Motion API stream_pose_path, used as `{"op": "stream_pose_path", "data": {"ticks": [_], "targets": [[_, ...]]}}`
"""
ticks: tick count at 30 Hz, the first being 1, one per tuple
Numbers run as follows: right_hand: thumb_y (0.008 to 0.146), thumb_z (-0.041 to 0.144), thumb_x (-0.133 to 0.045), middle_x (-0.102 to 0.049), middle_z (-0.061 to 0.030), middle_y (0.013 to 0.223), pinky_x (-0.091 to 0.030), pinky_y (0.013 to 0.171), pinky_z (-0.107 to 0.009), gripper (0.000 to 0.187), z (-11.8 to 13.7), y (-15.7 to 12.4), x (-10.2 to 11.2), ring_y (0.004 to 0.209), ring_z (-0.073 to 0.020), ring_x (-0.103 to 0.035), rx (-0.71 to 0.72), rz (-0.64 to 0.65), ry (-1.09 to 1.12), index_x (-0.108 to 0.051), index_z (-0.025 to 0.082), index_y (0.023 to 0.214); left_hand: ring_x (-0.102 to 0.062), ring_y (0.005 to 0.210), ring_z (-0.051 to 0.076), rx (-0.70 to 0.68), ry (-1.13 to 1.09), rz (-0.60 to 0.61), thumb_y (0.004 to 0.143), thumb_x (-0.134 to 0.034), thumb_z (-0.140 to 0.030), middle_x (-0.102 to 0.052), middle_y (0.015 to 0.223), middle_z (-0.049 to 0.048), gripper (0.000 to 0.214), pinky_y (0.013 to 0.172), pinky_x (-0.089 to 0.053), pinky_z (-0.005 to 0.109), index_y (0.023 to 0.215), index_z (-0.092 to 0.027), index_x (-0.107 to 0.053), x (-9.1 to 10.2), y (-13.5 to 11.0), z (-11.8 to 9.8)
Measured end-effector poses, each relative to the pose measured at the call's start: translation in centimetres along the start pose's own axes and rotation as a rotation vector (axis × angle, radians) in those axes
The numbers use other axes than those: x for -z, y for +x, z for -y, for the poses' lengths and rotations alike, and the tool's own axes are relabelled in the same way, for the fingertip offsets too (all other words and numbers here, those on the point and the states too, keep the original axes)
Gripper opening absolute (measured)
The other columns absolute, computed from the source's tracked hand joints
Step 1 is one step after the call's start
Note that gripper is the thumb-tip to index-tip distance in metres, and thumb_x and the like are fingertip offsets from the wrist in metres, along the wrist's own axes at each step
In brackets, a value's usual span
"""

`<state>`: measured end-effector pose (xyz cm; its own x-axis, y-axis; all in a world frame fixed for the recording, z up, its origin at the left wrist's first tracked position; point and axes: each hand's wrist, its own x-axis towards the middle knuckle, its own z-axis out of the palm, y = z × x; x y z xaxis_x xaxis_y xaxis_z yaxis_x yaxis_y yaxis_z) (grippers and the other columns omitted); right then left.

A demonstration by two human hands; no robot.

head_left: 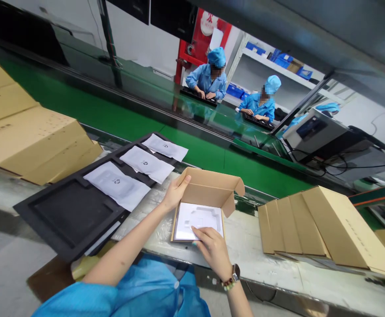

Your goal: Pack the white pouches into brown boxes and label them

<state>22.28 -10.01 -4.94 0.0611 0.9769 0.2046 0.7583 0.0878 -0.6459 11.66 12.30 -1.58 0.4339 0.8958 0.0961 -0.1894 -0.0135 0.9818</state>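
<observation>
- Head view: before me, left hand [176, 193] grips open box [205, 194].
- Right hand [214, 247], unclenched, touches its fitted insert [183, 222].
- Three pouches [117, 184] lie outside, on tray [71, 215].

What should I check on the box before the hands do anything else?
1. Box open: ok.
2. White insert inside the box: ok.
3. Left hand holding the box: ok, near its upper left corner.
4. Right hand clear of the insert: not ok, its fingers are over the near edge.
5. Insert pressed all the way down: cannot tell.
6. Three pouches on the black tray: ok.
</observation>
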Motion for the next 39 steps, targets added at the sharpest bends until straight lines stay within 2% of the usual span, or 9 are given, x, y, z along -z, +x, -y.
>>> {"op": "stream_pose_path", "data": {"ticks": [5, 10, 14, 17, 20, 24, 31, 35, 39], "targets": [[0.101, 0.020, -0.046, -0.066, -0.0048, 0.129, -0.050, 0.095, -0.042, 0.039, 0.1, 0.8, 0.4, 0.113, -0.0240, -0.060, 0.009, 0.078, -0.199, -0.058, 0.032, 0.136, -0.071, 0.095, 0.028, -0.028, 0.034, 0.072, 0.092, -0.052, -0.062, -0.075, 0.104, 0.0110, 0.059, 0.086, -0.058, 0.037, 0.119, -0.012, -0.068, 0.2, -1.0, -1.4], [0.098, 0.019, -0.052, -0.065, -0.0047, 0.130, -0.047, 0.101, -0.043, 0.035, 1.0, 0.6, -0.1, 0.118, -0.0247, -0.059, 0.049, 0.042, -0.183, -0.061, 0.029, 0.130, -0.063, 0.117, 0.028, -0.120, 0.164, 0.281, 0.099, -0.047, -0.049, -0.069, 0.124, 0.0095, 0.045, 0.107, -0.048, 0.041, 0.129, -0.019, -0.064, 1.5, -5.7, -2.5], [0.096, 0.020, -0.053, -0.068, -0.0049, 0.093, -0.051, 0.081, -0.037, 0.022, 0.3, -2.0, -1.0, 0.087, -0.0218, -0.064, 0.054, -0.496, -0.161, -0.063, 0.027, 0.114, -0.038, 0.144, 0.025, -0.195, 0.481, 0.265, 0.103, -0.039, -0.035, -0.043, 0.153, 0.0072, 0.051, 0.122, -0.030, 0.046, 0.153, -0.027, -0.034, 2.6, -10.8, -0.8], [0.098, 0.020, -0.050, -0.060, -0.0060, 0.086, -0.047, 0.066, -0.032, 0.035, -1.5, -2.8, -0.1, 0.071, -0.0202, -0.057, -0.145, -0.784, -0.177, -0.045, 0.018, 0.133, -0.041, 0.141, 0.027, -0.177, 0.700, 0.145, 0.101, -0.041, -0.030, -0.043, 0.151, 0.0088, 0.055, 0.117, -0.037, 0.048, 0.154, -0.030, -0.029, 2.8, -12.5, 0.5], [0.097, 0.026, -0.053, -0.061, -0.0039, 0.083, -0.048, 0.059, -0.029, 0.047, -3.4, -1.6, 2.5, 0.064, -0.0181, -0.057, -0.259, -0.683, -0.120, -0.040, 0.015, 0.141, -0.047, 0.137, 0.026, -0.192, 0.768, 0.176, 0.098, -0.042, -0.024, -0.047, 0.149, 0.0081, 0.061, 0.112, -0.043, 0.045, 0.155, -0.030, -0.024, 2.6, -12.3, 0.3], [0.098, 0.026, -0.044, -0.068, -0.0082, 0.104, -0.053, 0.076, -0.033, 0.043, -4.2, 0.5, 5.4, 0.080, -0.0210, -0.066, -0.290, -0.438, -0.042, -0.047, 0.020, 0.141, -0.059, 0.125, 0.026, -0.200, 0.786, 0.209, 0.093, -0.045, -0.019, -0.055, 0.142, 0.0075, 0.063, 0.105, -0.049, 0.040, 0.154, -0.028, -0.028, 2.6, -10.8, -0.8], [0.098, 0.036, -0.045, -0.069, -0.0118, 0.113, -0.050, 0.096, -0.037, 0.041, -4.3, -0.1, 5.8, 0.109, -0.0262, -0.064, -0.223, -0.387, -0.012, -0.054, 0.019, 0.134, -0.064, 0.113, 0.022, -0.165, 0.691, 0.266, 0.088, -0.049, -0.019, -0.066, 0.126, 0.0032, 0.045, 0.097, -0.051, 0.032, 0.133, -0.025, -0.053, 4.1, -9.4, -0.9], [0.098, 0.053, -0.037, -0.070, -0.0130, 0.085, -0.050, 0.068, -0.036, 0.051, -5.5, 0.7, 5.9, 0.078, -0.0288, -0.067, -0.345, -0.387, -0.199, -0.063, 0.016, 0.121, -0.068, 0.097, 0.023, -0.141, 0.752, 0.214, 0.096, -0.042, -0.024, -0.072, 0.104, 0.0080, 0.032, 0.087, -0.051, 0.032, 0.121, -0.018, -0.061, 2.7, -7.3, -1.8], [0.096, 0.066, -0.026, -0.052, -0.0055, 0.052, -0.034, 0.052, -0.032, 0.061, -7.0, 2.9, 6.5, 0.052, -0.0226, -0.050, -0.493, -0.467, -0.329, -0.057, 0.022, 0.066, -0.068, 0.083, 0.025, -0.121, 0.874, 0.180, 0.101, -0.033, -0.029, -0.072, 0.086, 0.0105, 0.040, 0.078, -0.049, 0.033, 0.096, -0.015, -0.070, 2.0, -3.9, -3.0]]}}
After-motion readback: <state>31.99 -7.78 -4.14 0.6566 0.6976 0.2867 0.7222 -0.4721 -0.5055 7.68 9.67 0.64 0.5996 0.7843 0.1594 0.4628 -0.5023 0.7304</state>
